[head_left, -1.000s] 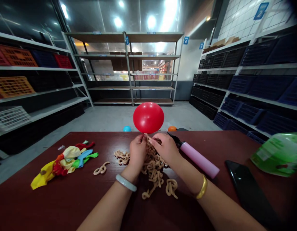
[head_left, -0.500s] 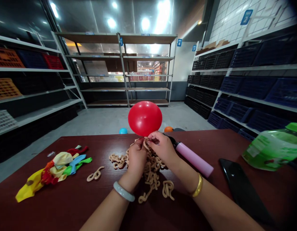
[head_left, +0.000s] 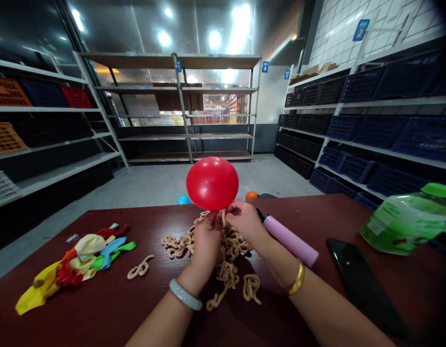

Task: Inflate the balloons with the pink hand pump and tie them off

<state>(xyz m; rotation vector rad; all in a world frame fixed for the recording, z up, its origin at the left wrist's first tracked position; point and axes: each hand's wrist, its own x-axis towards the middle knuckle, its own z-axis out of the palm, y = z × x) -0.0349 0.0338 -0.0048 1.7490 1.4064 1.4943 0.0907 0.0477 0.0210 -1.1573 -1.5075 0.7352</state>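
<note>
Over the far edge of the tabletop (head_left: 100, 313), at centre: one red balloon (head_left: 212, 183), inflated, directly above both hands. Left hand (head_left: 207, 238): fingers pinched together just under the balloon, apparently on its neck. Right hand (head_left: 246, 220): fingertips pinched on a beige strand (head_left: 224, 218), close against the left fingers. Step in hand, as judged: working the strand about the balloon's neck. Next move, by the same judgement: calls for a steady left pinch and a short, careful draw of the strand by the right. Beneath and around the hands: one heap of beige twisted cords (head_left: 228, 274), with a loose beige piece (head_left: 140, 268) well apart to the left. Far left: assorted limp balloons (head_left: 89, 248), overlapping. To the right: one lilac cylinder (head_left: 291, 241), one black phone (head_left: 365, 284), one green bottle (head_left: 407, 219). Hidden: balloon neck, behind the fingers; contact between strand and neck, impossible to confirm; part of the heap, behind the left hand; dark end of the cylinder, partly behind the right. Cut off by the tabletop edge: one blue round object (head_left: 183, 199) and one orange (head_left: 252, 195), possibly balloons. Bottle lettering: too blurred to read.
</note>
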